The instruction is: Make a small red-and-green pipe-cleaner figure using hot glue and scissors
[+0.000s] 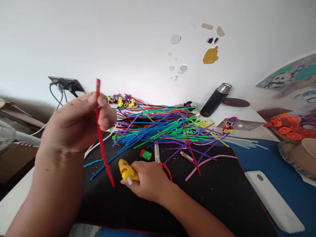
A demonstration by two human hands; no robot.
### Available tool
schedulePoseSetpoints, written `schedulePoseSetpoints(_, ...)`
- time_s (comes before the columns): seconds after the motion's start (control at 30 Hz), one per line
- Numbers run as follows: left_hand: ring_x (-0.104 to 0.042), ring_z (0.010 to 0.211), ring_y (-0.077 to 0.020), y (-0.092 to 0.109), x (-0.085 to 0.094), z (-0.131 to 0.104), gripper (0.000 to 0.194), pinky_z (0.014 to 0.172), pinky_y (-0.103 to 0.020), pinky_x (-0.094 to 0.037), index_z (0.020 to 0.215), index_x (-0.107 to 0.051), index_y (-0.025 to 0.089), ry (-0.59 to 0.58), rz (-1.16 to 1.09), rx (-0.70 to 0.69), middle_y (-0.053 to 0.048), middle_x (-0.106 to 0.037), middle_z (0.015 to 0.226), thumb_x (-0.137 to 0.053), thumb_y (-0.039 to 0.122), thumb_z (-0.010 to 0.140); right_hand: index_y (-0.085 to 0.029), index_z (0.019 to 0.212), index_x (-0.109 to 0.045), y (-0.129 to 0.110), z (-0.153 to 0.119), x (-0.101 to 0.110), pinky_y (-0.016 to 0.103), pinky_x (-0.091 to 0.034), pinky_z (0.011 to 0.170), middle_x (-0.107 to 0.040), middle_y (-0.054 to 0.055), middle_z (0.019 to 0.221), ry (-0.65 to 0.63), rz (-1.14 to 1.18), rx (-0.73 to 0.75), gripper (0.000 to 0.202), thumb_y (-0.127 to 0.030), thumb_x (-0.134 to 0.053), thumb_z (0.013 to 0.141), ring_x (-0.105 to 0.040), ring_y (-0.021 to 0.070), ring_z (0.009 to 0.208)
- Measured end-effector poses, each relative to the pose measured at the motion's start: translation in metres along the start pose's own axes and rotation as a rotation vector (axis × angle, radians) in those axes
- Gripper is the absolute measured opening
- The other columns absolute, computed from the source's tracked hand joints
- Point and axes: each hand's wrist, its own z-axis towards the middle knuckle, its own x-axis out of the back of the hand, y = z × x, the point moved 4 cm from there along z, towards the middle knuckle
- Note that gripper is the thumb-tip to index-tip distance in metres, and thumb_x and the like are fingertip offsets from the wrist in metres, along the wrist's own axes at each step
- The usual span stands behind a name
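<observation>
My left hand (81, 115), raised at the left, pinches a red pipe cleaner (104, 158) near its upper end; the long lower part hangs down, tilted to the right. Low over the black mat, my right hand (150, 179) is wrapped round a small yellow glue gun (127, 171), a pale tip pointing toward me. Just behind the right hand lie scissors (157, 153) with red handles, partly hidden by it. A small green and red coiled piece (145, 154) rests beside their blades.
A big pile of coloured pipe cleaners (158, 128) spreads across the back of the black mat (222, 197). Small finished figures (120, 100) stand behind it. A black thermos (216, 100), a white power bank-like slab (275, 200) and orange pieces (286, 125) are on the right.
</observation>
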Motion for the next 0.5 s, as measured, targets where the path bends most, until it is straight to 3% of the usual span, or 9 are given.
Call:
schedulePoseSetpoints(0.13,-0.065,0.056,-0.0131,-0.011,-0.012,-0.002,0.020,0.057,-0.022,-0.049,0.087,-0.078,0.016,-0.121,0.026,0.032,-0.001,-0.070,0.058,-0.072,0.024,0.104,-0.021,0.107,-0.073,-0.003,0.001,-0.002,0.032,-0.041,0.066,-0.081,0.006,0.101,-0.086,-0.046,-0.023,0.040,-0.060,-0.078,0.096,-0.075,0.0261,0.086)
schedulePoseSetpoints(0.3,-0.072,0.060,-0.0156,-0.023,-0.025,-0.005,0.023,0.058,-0.023,-0.054,0.091,-0.080,0.016,-0.208,0.078,0.117,-0.005,-0.080,0.067,-0.086,0.037,0.097,-0.022,0.122,-0.079,-0.007,-0.001,-0.002,0.034,-0.049,0.075,-0.082,0.007,0.107,-0.112,0.052,0.077,0.049,-0.063,-0.078,0.095,-0.077,0.0277,0.093)
schedulePoseSetpoints(0.4,-0.076,0.065,-0.0182,-0.037,-0.029,-0.005,0.032,0.062,-0.024,-0.057,0.085,-0.080,0.016,-0.195,0.125,0.184,-0.008,-0.083,0.073,-0.092,0.046,0.091,-0.024,0.122,-0.083,-0.004,-0.001,-0.001,0.033,-0.051,0.077,-0.083,0.005,0.098,-0.082,0.178,0.070,0.038,-0.051,-0.082,0.096,-0.076,0.0246,0.088)
schedulePoseSetpoints(0.5,-0.078,0.073,-0.0203,-0.050,-0.029,-0.003,0.035,0.069,-0.026,-0.059,0.084,-0.080,0.018,-0.173,0.163,0.203,-0.009,-0.086,0.080,-0.094,0.050,0.087,-0.023,0.109,-0.084,0.007,0.003,0.008,0.030,-0.051,0.075,-0.081,0.003,0.088,0.071,0.383,0.002,0.018,-0.035,-0.081,0.096,-0.075,0.0207,0.080)
